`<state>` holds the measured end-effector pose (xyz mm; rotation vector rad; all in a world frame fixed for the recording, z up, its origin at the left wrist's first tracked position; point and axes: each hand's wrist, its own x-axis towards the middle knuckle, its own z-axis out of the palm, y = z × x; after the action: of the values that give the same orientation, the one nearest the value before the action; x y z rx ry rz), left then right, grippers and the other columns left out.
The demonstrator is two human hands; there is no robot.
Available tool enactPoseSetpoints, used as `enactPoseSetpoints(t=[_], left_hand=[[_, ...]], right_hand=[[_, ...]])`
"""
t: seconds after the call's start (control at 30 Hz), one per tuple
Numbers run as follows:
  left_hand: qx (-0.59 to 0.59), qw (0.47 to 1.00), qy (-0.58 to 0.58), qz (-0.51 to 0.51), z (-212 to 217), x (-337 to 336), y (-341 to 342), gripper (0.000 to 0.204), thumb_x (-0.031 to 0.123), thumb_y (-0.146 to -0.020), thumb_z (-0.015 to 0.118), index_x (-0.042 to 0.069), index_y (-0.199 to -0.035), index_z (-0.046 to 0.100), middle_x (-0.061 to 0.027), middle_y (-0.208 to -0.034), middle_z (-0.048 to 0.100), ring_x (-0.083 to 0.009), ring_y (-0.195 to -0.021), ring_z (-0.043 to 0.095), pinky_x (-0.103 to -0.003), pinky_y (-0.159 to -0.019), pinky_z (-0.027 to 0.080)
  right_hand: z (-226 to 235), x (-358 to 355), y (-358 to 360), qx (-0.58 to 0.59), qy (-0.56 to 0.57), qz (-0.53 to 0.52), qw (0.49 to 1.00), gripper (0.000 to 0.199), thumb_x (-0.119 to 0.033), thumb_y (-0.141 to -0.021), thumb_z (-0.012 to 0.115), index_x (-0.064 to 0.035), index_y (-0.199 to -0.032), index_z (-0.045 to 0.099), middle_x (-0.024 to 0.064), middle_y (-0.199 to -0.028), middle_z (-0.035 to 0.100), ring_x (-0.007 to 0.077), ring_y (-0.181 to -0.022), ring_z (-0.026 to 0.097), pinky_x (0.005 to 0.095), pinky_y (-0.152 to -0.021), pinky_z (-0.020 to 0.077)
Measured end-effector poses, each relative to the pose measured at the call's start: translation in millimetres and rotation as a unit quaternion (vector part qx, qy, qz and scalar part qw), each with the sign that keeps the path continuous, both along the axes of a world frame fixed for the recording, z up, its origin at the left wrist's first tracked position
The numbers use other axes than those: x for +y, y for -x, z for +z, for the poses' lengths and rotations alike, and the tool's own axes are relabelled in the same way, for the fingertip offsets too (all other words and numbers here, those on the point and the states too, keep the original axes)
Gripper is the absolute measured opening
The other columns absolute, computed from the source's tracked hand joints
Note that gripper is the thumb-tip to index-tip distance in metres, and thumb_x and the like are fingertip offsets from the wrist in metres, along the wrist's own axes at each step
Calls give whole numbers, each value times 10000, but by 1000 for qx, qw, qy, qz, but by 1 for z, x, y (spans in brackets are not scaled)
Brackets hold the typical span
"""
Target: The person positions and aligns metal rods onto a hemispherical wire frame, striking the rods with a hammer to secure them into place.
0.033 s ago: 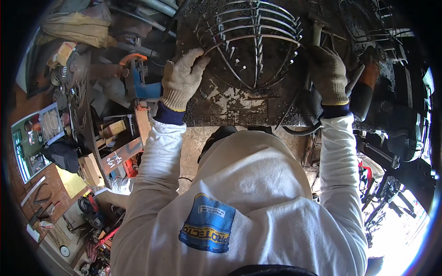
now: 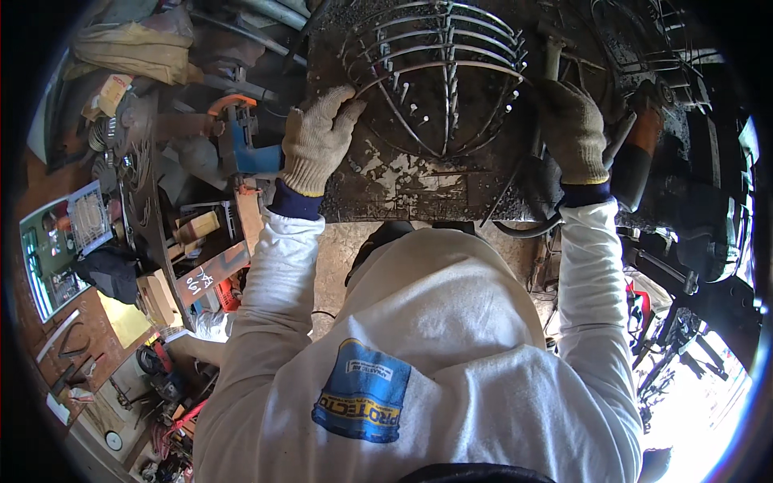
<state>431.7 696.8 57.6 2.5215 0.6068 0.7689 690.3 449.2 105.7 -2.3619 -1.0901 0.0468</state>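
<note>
A curved metal-rod frame [image 2: 448, 88], like a rounded wire basket, rests on the dark workbench [image 2: 346, 189]. Several bent rods cross a central spine, and small bright studs stick up from it. My left hand [image 2: 320, 145], in a knitted cream glove, closes thumb and fingers at the left end of the frame's nearest rod. At the right end of that rod my right hand [image 2: 576, 133], gloved too, is closed on the frame; shadow partly hides its fingertips. Just beyond the right hand stands a T-shaped tool [image 2: 554, 58] resembling a hammer.
An orange-and-black power tool [image 2: 644, 133], seemingly an angle grinder, lies right of my right hand. A dark cable [image 2: 527, 232] loops over the bench's front edge. To the left are a blue-and-orange clamp-like tool [image 2: 250, 149] and cluttered shelves [image 2: 213, 274].
</note>
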Motion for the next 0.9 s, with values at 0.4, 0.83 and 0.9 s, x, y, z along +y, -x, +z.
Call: enactPoseSetpoints(t=[0.4,0.83,0.9], left_hand=[[-35,997,-63,15,-6,0,0,184,218,-861,778,121,-1013,742,-85,-976,762,-311,-828,735,-383,-710,580],[-46,994,-98,18,-3,-2,-1,214,115,-844,803,82,-1047,746,-104,-980,764,-274,-836,736,-354,-733,587],[-52,992,-109,22,-3,-4,0,219,117,-840,806,88,-1049,748,-100,-981,766,-274,-836,736,-352,-731,587]], right_hand=[[-6,-1,-5,-5,-3,-7,1000,330,-416,-942,649,-151,-1099,767,127,-998,732,347,-981,690,431,-840,538],[-6,-3,-1,13,-5,-7,1000,291,-366,-920,671,-149,-1088,768,129,-986,732,348,-977,690,437,-837,538],[-3,-5,-2,-1,26,1,1000,277,-341,-922,675,-164,-1117,760,120,-1014,732,349,-983,685,442,-836,537]])
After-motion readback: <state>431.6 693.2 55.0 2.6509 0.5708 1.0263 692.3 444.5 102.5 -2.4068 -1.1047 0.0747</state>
